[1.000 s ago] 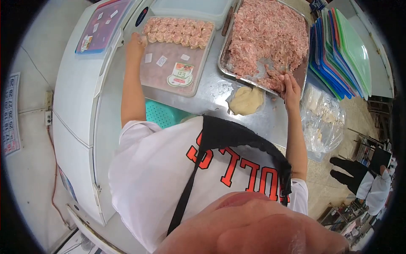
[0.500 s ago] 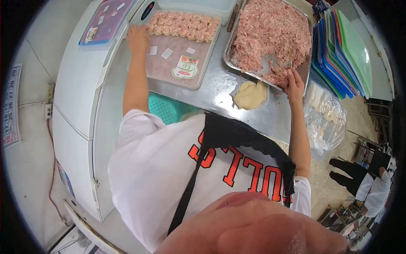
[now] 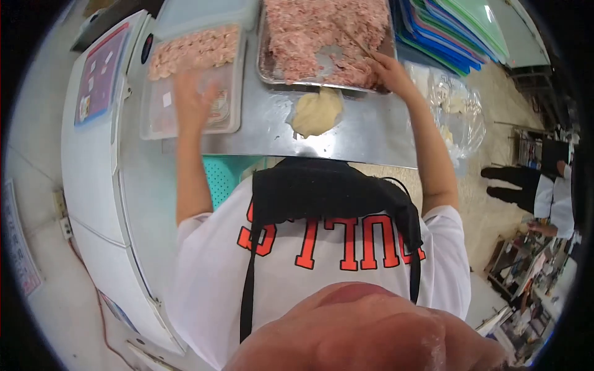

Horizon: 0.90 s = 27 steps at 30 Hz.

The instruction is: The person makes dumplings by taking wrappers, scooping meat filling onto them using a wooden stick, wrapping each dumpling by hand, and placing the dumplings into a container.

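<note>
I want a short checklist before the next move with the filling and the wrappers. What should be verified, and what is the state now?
1. Right hand at the meat tray: ok, it rests at the near edge on the mince.
2. Left hand steady over the container: not ok, it is blurred by motion.
3. Left hand holding something: cannot tell.
4. Wrappers within reach: ok, the stack lies on the table in front of the tray.
5. Room in the container: ok, the near half is free.

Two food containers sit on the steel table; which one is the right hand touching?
The metal tray of minced meat: the right hand rests on its near corner. The clear plastic box of dumplings lies beside it, under the blurred left hand.
</note>
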Each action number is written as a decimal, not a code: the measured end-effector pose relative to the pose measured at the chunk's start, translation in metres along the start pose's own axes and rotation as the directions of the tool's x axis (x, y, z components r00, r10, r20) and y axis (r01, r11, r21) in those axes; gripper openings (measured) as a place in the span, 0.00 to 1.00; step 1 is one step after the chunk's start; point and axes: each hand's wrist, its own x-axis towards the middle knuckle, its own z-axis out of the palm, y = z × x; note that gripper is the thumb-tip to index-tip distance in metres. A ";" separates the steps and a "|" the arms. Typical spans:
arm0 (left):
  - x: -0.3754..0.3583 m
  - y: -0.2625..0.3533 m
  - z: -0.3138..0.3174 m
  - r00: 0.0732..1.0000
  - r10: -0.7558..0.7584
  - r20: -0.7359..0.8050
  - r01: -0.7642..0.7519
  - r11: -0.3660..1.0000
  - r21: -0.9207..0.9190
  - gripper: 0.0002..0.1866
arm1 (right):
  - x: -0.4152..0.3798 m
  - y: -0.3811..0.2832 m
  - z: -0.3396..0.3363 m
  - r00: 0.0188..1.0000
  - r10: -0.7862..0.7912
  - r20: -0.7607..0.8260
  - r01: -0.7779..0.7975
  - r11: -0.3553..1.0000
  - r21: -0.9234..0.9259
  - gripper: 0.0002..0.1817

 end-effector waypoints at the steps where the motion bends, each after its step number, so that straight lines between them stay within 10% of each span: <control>1: -0.004 0.045 0.003 0.994 0.005 0.112 0.010 0.991 -0.130 0.20 | 0.005 0.011 -0.014 0.986 -0.167 0.006 0.166 0.977 -0.134 0.18; 3: -0.014 0.096 0.026 0.955 0.086 0.283 0.018 0.937 -0.348 0.17 | 0.013 0.011 -0.038 0.948 -0.316 0.031 0.313 0.914 -0.256 0.17; 8: -0.049 0.134 0.076 0.800 0.239 0.551 0.068 0.875 -0.479 0.14 | 0.018 -0.035 -0.052 0.977 -0.005 0.212 0.180 0.550 -0.816 0.14; 10: -0.057 0.139 0.088 0.771 0.280 0.572 0.022 0.886 -0.463 0.15 | -0.001 -0.008 -0.016 0.929 -0.321 0.183 0.331 0.505 -0.797 0.10; 15: -0.064 0.120 0.110 0.785 0.285 0.551 0.003 0.887 -0.462 0.15 | -0.048 -0.053 -0.004 0.837 -0.446 0.316 0.513 0.444 -0.734 0.08; 23: -0.050 0.115 0.105 0.910 0.162 0.382 0.112 0.790 -0.603 0.08 | -0.039 -0.072 -0.003 0.874 -0.374 0.311 0.431 0.299 -0.851 0.08; 27: -0.048 0.127 0.101 0.921 0.018 0.388 0.248 0.743 -0.622 0.07 | -0.036 -0.066 0.036 0.894 -0.359 0.268 0.423 0.480 -0.769 0.12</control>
